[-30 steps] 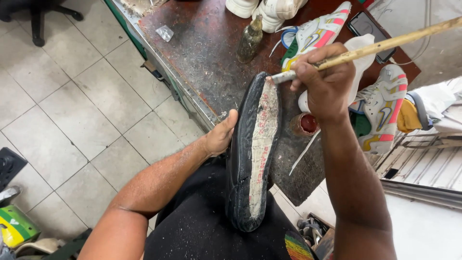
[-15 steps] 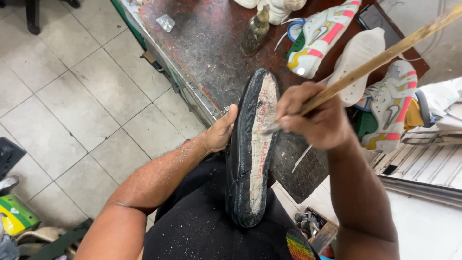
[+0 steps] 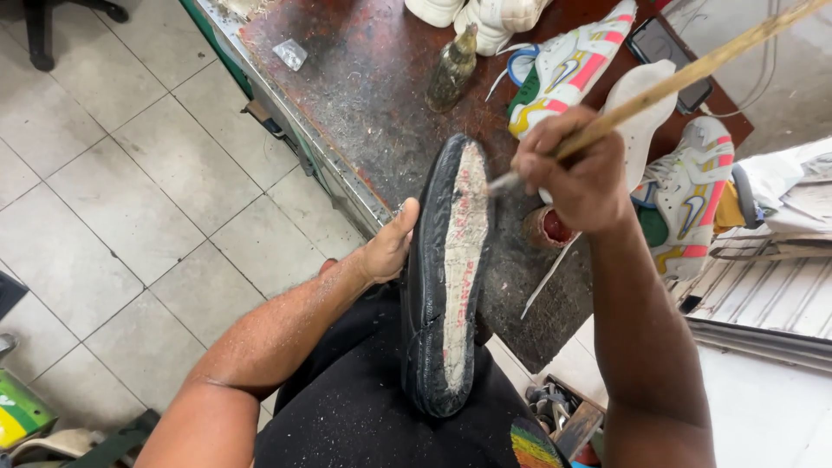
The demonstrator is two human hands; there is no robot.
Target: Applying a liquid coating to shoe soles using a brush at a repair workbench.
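Left hand (image 3: 390, 247) steadies black shoe (image 3: 433, 295); right hand (image 3: 576, 173) holds brush (image 3: 676, 78) against its sole.

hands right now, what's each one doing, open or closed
Left hand: closed on the edge of the black shoe, propping it sole up.
Right hand: closed around a long wooden brush, tip on the sole.

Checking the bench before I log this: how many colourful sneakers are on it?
2: one sneaker beyond the right hand, another sneaker right of that hand. Others may lie beyond the picture's edge.
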